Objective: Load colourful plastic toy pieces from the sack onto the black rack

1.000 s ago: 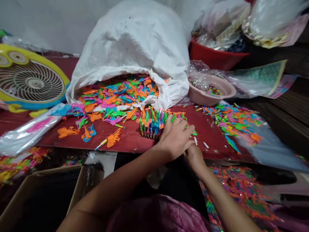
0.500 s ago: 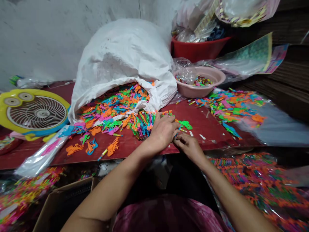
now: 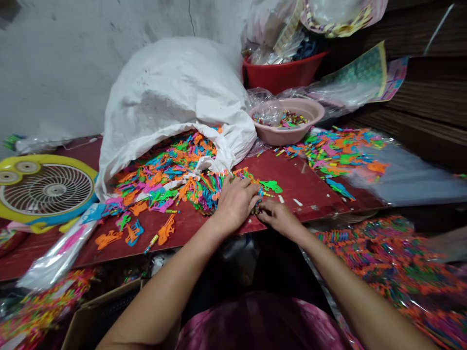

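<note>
Small plastic toy guns [image 3: 206, 192] in several colours stand packed side by side in a row on the red tabletop [image 3: 288, 172]. Over the right part of this row lies my left hand [image 3: 235, 201], fingers curled down and closed around it. Close beside it, at the row's right end, my right hand [image 3: 279, 218] has its fingers pinched together; whatever is in them is hidden. A green toy gun [image 3: 270, 186] lies just beyond the hands. Nearer the front edge at left is a loose orange toy gun [image 3: 166, 229] with a yellow striped tube.
A big white sack [image 3: 171, 87] spills toy guns onto the table. Left stands a yellow fan [image 3: 54, 189] beside a clear plastic packet [image 3: 60, 253]. Behind are a pink basin [image 3: 288, 136] and a red basin [image 3: 284, 78]. More toy guns [image 3: 343, 150] lie right; bagged ones [image 3: 386, 277] are below.
The view has shifted, so the sack and basins sit further left. Both hands stay at the row; the right hand now sits slightly apart from the left one.
</note>
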A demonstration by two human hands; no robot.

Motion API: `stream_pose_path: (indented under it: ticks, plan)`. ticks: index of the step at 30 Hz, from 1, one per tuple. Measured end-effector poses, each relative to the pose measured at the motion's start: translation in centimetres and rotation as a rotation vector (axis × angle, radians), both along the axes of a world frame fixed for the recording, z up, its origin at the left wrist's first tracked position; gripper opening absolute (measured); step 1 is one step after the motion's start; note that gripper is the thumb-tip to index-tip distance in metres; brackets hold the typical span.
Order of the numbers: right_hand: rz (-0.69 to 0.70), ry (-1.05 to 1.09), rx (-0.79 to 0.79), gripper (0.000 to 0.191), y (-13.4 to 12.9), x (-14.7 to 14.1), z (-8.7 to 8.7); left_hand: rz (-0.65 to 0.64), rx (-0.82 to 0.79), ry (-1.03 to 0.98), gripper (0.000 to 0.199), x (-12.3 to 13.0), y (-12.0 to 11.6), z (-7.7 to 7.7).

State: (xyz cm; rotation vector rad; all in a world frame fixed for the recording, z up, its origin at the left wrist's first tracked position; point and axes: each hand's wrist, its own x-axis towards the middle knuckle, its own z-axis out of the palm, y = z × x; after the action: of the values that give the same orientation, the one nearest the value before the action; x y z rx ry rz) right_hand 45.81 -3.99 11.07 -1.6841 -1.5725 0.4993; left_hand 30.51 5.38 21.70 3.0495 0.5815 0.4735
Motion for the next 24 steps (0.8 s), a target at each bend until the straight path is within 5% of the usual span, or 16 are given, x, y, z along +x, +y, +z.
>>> stream_pose_path:
  ticks: [6, 14, 24]
  plan:
    - [-0.126, 0.266, -0.076, 0.035, -1.7, 1.6, 0.3, -0.032, -0.148, -0.16, 0.036, -0.8, 0.7, 0.7]
    - [-0.132, 0.039, 0.115, 0.019, -1.0, -1.2, 0.5, -0.064, -0.117, -0.166, 0.024, -0.6, 0.9, 0.6]
    - [-0.035, -0.13, 0.094, 0.017, 0.5, -0.7, -1.2, 0.012, 0.005, -0.123, 0.024, -0.4, -0.1, -0.7]
